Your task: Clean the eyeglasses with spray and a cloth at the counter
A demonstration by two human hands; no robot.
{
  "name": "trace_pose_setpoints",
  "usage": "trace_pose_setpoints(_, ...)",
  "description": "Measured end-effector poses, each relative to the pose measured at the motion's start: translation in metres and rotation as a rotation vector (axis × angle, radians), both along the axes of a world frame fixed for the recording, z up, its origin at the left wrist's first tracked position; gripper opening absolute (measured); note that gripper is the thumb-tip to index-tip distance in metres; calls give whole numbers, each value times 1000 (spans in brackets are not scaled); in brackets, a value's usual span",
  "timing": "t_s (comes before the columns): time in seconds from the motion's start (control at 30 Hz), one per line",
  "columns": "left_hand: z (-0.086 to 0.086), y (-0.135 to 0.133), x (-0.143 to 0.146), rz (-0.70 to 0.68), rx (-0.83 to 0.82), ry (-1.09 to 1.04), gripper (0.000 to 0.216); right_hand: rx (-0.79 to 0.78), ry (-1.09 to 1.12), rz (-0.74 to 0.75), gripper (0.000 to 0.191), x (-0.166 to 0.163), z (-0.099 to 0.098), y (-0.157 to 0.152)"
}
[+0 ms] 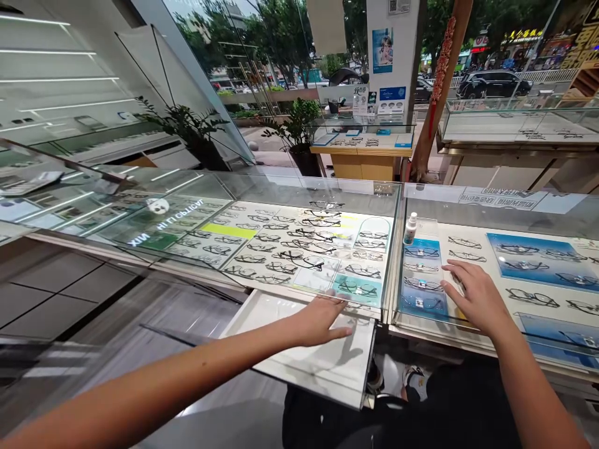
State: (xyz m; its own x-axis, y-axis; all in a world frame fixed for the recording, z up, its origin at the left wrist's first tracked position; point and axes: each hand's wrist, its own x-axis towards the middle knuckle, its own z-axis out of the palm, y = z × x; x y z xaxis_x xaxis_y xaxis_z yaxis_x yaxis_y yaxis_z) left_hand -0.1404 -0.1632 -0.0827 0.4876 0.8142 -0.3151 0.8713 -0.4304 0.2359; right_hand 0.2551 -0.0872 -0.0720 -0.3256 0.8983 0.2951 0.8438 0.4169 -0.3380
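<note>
My left hand (322, 321) reaches over a pulled-out white drawer (299, 368), fingers stretched out and thumb apart. Its fingertips are at the front edge of the glass display case (224, 274), and I see nothing held in it. Behind that glass lie rows of eyeglasses (358, 289), the nearest on a teal card. On the right, my right hand (475, 296) rests on or just above the glass top of the adjoining case, its fingers apart. Close to its fingertips stands a small white bottle (410, 229). Below the glass, more eyeglasses (533, 297) lie on white and blue panels.
My dark-clothed legs (397, 411) are right by the drawer's corner. A framed panel (60, 159) lies on the counter at far left. Potted plants (299, 134) and a wooden display table (362, 153) stand beyond the counter, near the windows.
</note>
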Motion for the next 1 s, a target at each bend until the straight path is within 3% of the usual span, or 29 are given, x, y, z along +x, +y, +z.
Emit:
trace_pose_setpoints(0.1,-28,21,4,41,178,12,73,4,-2,-1,46,1,-1,1)
trace_pose_setpoints(0.2,-44,48,14,136,303,34,68,9,-6,-3,46,1,-1,0)
trace_pose_setpoints(0.4,-61,104,37,300,396,37,64,9,-5,3,47,3,-1,-2)
trace_pose_setpoints(0.57,-72,144,43,321,533,-17,62,19,0,-6,45,3,-3,-7)
trace_pose_setpoints(0.8,-85,202,48,313,564,-85,70,5,12,-20,40,-1,3,-17)
trace_pose_setpoints(1.0,-88,252,51,239,422,-77,72,-3,0,-38,39,2,4,-26)
